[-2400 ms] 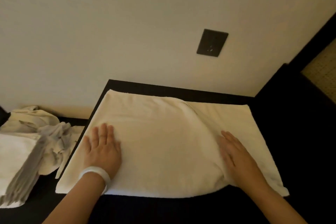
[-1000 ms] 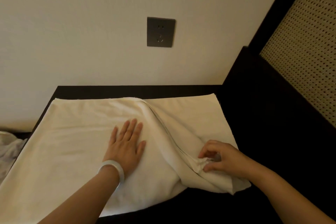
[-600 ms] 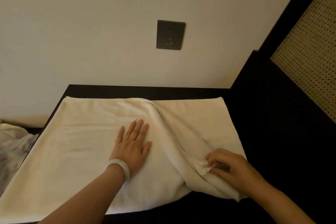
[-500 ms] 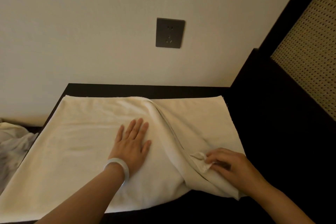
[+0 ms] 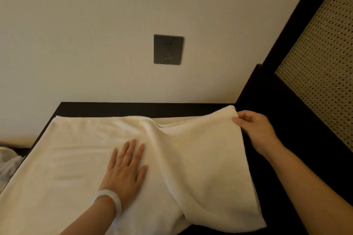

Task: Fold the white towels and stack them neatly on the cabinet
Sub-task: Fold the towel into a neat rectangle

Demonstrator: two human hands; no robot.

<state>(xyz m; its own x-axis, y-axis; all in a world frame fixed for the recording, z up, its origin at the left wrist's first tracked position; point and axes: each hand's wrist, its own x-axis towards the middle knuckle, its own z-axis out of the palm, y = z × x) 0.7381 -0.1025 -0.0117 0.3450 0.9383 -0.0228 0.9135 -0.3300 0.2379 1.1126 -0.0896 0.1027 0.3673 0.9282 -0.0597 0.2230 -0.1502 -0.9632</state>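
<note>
A white towel [image 5: 76, 158] lies spread over the dark cabinet top [image 5: 114, 108], covering most of it. My left hand [image 5: 125, 170] presses flat on the towel near its middle, fingers straight, a pale bangle on the wrist. My right hand [image 5: 256, 129] pinches the towel's far right corner and holds it raised above the cabinet's back right edge. The towel's right part [image 5: 206, 158] is lifted and drapes in a fold from that corner down to the front edge.
More crumpled white towels [image 5: 8, 162] lie at the left edge, lower than the cabinet top. A dark wall socket [image 5: 168, 49] sits on the wall behind. A dark frame with a woven cane panel [image 5: 321, 59] stands close on the right.
My right hand has moved from the towel's near right corner up to the far right corner and lifted it. My left hand has stayed flat on the towel.
</note>
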